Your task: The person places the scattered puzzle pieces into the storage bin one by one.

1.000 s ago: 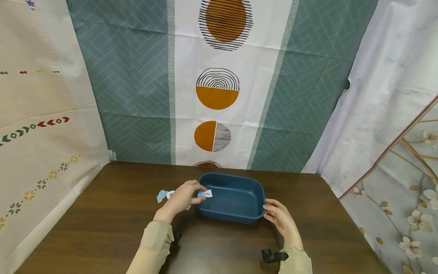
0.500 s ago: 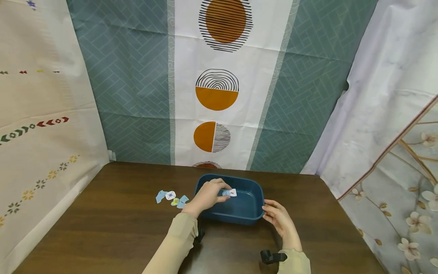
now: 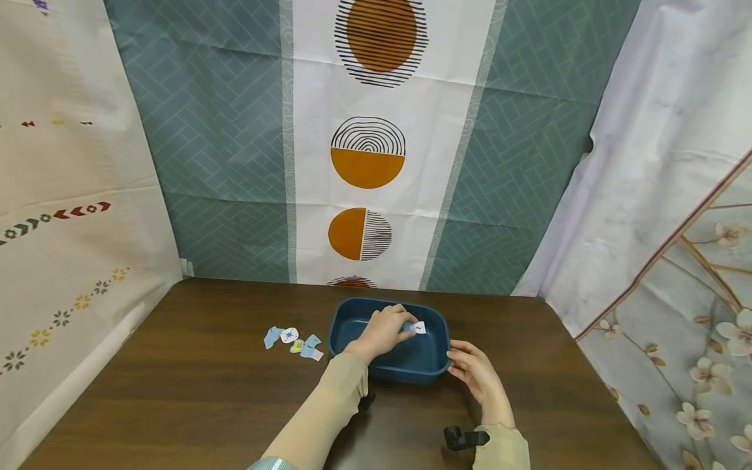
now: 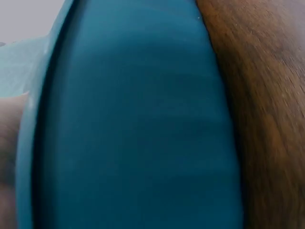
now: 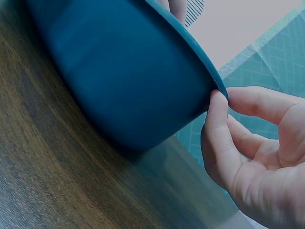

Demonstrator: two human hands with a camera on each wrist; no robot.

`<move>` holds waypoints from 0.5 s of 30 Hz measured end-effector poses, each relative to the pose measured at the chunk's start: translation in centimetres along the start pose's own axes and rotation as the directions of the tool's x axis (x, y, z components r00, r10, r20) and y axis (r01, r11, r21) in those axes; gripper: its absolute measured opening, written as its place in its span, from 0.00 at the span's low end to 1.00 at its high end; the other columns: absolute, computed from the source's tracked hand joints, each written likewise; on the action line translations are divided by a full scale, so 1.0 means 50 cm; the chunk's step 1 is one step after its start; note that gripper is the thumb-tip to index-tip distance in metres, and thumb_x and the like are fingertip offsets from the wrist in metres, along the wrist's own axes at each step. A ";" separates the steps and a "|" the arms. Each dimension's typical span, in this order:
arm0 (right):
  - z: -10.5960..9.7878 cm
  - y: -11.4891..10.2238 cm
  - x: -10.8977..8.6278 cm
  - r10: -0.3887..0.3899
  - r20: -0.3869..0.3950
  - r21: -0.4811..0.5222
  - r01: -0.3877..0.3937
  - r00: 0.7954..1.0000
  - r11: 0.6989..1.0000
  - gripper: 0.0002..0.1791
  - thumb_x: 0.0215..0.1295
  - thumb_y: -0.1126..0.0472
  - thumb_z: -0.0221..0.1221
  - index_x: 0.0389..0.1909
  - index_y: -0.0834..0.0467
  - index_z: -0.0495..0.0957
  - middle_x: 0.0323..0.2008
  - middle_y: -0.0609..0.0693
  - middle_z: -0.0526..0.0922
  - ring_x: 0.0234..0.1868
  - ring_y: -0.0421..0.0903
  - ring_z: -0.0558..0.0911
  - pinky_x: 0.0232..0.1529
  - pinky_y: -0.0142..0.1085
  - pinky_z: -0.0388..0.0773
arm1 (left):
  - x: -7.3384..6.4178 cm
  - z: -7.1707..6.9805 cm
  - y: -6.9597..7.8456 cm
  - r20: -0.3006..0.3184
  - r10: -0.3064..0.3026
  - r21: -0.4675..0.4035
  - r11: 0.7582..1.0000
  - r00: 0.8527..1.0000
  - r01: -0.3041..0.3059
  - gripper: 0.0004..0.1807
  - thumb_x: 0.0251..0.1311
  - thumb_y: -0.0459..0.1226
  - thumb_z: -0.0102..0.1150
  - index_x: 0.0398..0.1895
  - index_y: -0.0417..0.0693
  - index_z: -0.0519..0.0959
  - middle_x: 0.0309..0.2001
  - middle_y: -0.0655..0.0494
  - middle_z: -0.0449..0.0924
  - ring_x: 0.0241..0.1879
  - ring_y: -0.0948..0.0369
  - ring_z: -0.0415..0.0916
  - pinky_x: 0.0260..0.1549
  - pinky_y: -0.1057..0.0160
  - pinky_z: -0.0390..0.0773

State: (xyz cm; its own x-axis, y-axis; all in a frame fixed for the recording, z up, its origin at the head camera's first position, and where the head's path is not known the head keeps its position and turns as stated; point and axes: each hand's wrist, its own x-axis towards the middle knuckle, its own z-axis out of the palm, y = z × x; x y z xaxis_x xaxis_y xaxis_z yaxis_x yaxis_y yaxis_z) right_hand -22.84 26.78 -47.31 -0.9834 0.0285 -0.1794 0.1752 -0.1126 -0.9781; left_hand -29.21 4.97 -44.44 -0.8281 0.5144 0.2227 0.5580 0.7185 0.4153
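Over the inside of a dark blue plastic tub is my left hand. It pinches a small white and light-blue paper cut-out with a dark mark between thumb and fingers. At the tub's right end, my right hand grips the rim; the right wrist view shows thumb and forefinger meeting on that edge. The tub's outer wall fills most of the left wrist view, leaving the left hand mostly hidden there.
Left of the tub lie several small cut-outs: a light-blue one, a round one with a blue star, a yellow-green one and another blue one. The brown wooden table meets patterned cloths behind and at both sides.
My left hand has carried the cut-out rightward, from the tub's left rim to over its middle, uncovering the loose pieces on the table. My right hand keeps its hold on the rim.
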 end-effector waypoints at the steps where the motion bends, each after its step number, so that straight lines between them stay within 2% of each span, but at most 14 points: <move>1: 0.000 0.000 0.001 0.000 0.000 0.001 0.000 1.000 1.000 0.19 0.66 0.71 0.54 0.56 0.72 0.69 0.31 0.45 0.81 0.29 0.38 0.80 0.36 0.28 0.80 | 0.004 0.003 0.001 0.015 -0.011 -0.004 1.000 1.000 0.011 0.16 0.64 0.44 0.61 0.53 0.54 0.83 0.52 0.55 0.79 0.53 0.56 0.75 0.54 0.51 0.73; 7: 0.001 0.000 0.001 0.002 0.007 -0.005 -0.002 1.000 1.000 0.19 0.67 0.70 0.53 0.57 0.72 0.68 0.32 0.45 0.80 0.30 0.38 0.80 0.37 0.28 0.80 | 0.028 0.025 0.003 0.100 -0.069 0.007 0.998 0.993 0.069 0.16 0.65 0.45 0.60 0.53 0.54 0.83 0.52 0.55 0.80 0.52 0.56 0.74 0.55 0.52 0.73; 15: -0.001 -0.002 0.000 -0.002 0.011 0.005 0.002 1.000 1.000 0.15 0.65 0.71 0.54 0.53 0.68 0.71 0.32 0.46 0.80 0.30 0.38 0.80 0.37 0.28 0.80 | 0.054 0.045 0.006 0.154 -0.082 0.058 0.996 0.985 0.074 0.16 0.64 0.46 0.61 0.52 0.54 0.83 0.50 0.56 0.80 0.51 0.57 0.75 0.54 0.54 0.74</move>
State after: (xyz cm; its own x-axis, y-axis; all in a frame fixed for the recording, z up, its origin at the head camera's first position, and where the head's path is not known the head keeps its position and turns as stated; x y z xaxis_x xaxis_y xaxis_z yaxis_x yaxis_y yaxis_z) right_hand -22.84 26.82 -47.19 -0.9841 0.0175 -0.1766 0.1734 -0.1172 -0.9779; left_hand -31.18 7.61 -45.69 -0.8528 0.5198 0.0495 0.4976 0.7802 0.3790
